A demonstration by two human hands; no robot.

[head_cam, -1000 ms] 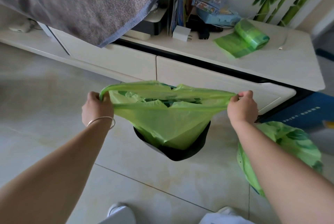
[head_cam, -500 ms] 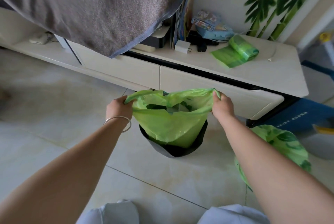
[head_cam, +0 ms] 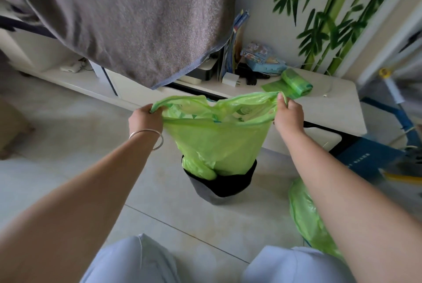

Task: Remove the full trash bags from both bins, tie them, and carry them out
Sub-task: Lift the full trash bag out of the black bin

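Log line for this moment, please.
step: lifting bag | hands: left hand, right hand grip green bag rim | bag bottom inside black bin | untied

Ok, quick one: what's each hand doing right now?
Left hand: grips the left rim of the green trash bag.
Right hand: grips the bag's right rim.

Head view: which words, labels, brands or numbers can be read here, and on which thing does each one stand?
No text here can be read with certainty.
Dark blue flat box under the white low cabinet: a row of small white characters, too blurred to read.
Colourful printed packet on the cabinet: printing, too small to read.
Green plastic trash bag and green roll of bags: no lettering visible.
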